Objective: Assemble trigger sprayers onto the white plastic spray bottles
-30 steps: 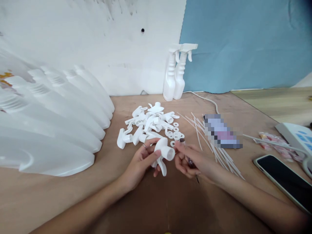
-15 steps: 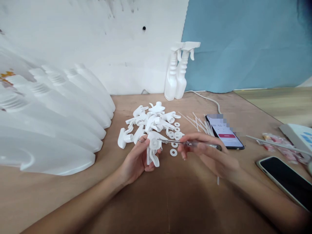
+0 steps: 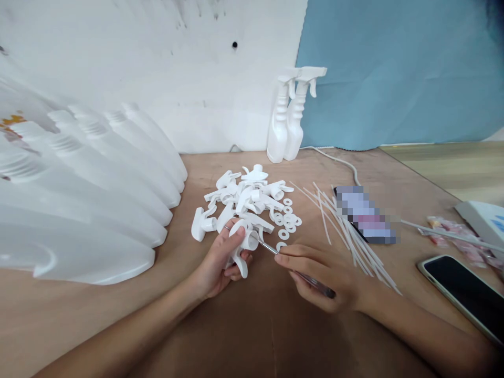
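Note:
My left hand (image 3: 214, 268) is closed round a white trigger spray head (image 3: 239, 262), its round collar turned to the right. In my right hand (image 3: 318, 273) is a screwdriver (image 3: 271, 249) with a metal shaft and a dark, see-through handle. Its tip reaches into the collar opening; how deep it goes is hidden. Just beyond my hands lies a pile of spray heads (image 3: 248, 197). Several flat white washers (image 3: 284, 234) are strewn at the pile's right side, and one is partly covered by my right fingers.
White bottles without tops (image 3: 129, 199) line the left side. Two spray bottles (image 3: 292, 126) stand upright by the wall. Thin white tubes (image 3: 354, 241) lie on the right, beside a phone with a blurred screen (image 3: 364, 215). A dark phone (image 3: 464, 294) lies nearer.
My right hand has come down and nearer, tilting the screwdriver so its tip goes into the collar. My left hand has turned the spray head's collar to the right. More tubes are uncovered.

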Available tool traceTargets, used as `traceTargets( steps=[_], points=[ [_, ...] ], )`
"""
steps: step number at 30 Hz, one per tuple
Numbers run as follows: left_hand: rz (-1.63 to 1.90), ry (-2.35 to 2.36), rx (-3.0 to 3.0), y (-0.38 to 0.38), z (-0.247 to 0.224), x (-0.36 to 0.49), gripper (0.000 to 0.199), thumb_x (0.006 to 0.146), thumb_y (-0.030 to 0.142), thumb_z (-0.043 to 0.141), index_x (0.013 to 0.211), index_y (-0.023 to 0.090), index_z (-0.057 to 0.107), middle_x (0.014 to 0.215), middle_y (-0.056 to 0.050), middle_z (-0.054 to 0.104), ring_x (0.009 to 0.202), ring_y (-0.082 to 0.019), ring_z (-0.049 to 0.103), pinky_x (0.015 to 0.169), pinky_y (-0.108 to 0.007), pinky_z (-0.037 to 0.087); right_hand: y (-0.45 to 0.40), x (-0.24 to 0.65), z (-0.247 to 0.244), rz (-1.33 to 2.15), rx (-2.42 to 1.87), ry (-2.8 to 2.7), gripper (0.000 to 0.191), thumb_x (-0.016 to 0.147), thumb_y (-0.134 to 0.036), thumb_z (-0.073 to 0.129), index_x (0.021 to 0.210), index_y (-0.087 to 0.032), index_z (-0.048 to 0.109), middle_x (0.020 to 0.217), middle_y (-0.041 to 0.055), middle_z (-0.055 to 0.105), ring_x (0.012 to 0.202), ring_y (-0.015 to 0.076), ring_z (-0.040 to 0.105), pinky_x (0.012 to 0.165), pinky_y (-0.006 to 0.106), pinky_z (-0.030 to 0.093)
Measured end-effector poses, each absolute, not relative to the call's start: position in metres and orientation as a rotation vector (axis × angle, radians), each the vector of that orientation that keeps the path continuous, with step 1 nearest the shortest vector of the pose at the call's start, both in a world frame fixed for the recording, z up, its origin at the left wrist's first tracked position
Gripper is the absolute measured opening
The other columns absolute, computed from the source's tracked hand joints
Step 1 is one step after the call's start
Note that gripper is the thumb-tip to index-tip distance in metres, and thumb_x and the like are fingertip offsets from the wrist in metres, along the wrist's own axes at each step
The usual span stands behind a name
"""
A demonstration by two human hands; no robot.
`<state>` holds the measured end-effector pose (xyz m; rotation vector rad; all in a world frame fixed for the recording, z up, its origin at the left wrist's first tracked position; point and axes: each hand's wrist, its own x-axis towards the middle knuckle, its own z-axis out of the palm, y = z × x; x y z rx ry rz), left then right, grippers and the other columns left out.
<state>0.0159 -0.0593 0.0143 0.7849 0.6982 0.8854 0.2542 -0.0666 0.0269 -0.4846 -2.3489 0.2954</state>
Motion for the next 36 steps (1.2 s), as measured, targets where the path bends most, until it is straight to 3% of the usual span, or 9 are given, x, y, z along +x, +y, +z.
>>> traceTargets(
  steps=[4, 9, 17, 22, 28, 36],
  points=[
    [0.860, 0.773, 0.862, -0.060, 0.015, 0.018, 0.031, 0.094, 0.051, 0.057, 0.103, 0.028, 0.038, 0.059, 0.009, 0.050, 0.036, -0.002, 0.017, 0.032, -0.010, 0.015, -0.075, 0.250, 0.024, 0.558, -0.618, -2.197, 0.043, 0.087, -0.005, 0.051, 0.125, -0.023, 0.056, 0.096, 0.0074, 0.070, 0.082, 0.0182, 0.067, 0.075, 0.034, 0.057],
    [0.750, 0.822, 0.887, -0.061, 0.021, 0.019, 0.035, 0.091, 0.055, 0.059, 0.103, 0.028, 0.040, 0.055, 0.008, 0.050, 0.036, -0.003, 0.021, 0.030, -0.009, 0.015, -0.078, 0.254, 0.028, 1.165, -0.720, -1.818, 0.019, 0.096, -0.019, 0.051, 0.106, -0.020, 0.067, 0.089, 0.0068, 0.070, 0.071, 0.0170, 0.068, 0.066, 0.033, 0.055],
    [0.724, 0.841, 0.957, -0.061, 0.016, 0.016, 0.035, 0.088, 0.053, 0.065, 0.100, 0.024, 0.051, 0.057, 0.007, 0.050, 0.037, -0.004, 0.031, 0.032, -0.011, 0.025, -0.067, 0.253, 0.029, 1.735, -0.635, -1.237, 0.017, 0.086, -0.025, 0.058, 0.084, -0.016, 0.072, 0.070, 0.0078, 0.073, 0.050, 0.0188, 0.064, 0.047, 0.033, 0.050],
    [0.698, 0.738, 0.726, -0.055, 0.021, 0.012, 0.029, 0.092, 0.053, 0.059, 0.094, 0.026, 0.047, 0.050, 0.008, 0.047, 0.033, -0.003, 0.017, 0.028, -0.010, 0.013, -0.066, 0.243, 0.024, 1.785, -0.528, -1.228, 0.016, 0.092, -0.028, 0.058, 0.095, -0.017, 0.069, 0.083, 0.0086, 0.075, 0.061, 0.0195, 0.070, 0.062, 0.037, 0.053],
    [0.651, 0.654, 0.609, -0.048, 0.019, 0.005, 0.031, 0.092, 0.057, 0.054, 0.095, 0.027, 0.049, 0.050, 0.009, 0.041, 0.037, -0.005, 0.009, 0.029, -0.011, 0.016, -0.068, 0.238, 0.019, 1.724, -0.475, -1.347, 0.017, 0.098, -0.030, 0.056, 0.106, -0.020, 0.067, 0.094, 0.0089, 0.076, 0.075, 0.0186, 0.072, 0.070, 0.036, 0.053],
    [0.739, 0.621, 0.568, -0.050, 0.019, 0.007, 0.029, 0.092, 0.053, 0.059, 0.097, 0.025, 0.053, 0.053, 0.008, 0.044, 0.039, -0.005, 0.009, 0.030, -0.011, 0.019, -0.078, 0.239, 0.016, 1.417, -0.637, -1.633, 0.022, 0.103, -0.025, 0.050, 0.118, -0.028, 0.065, 0.110, 0.0047, 0.072, 0.087, 0.0149, 0.067, 0.081, 0.033, 0.051]
  ],
)
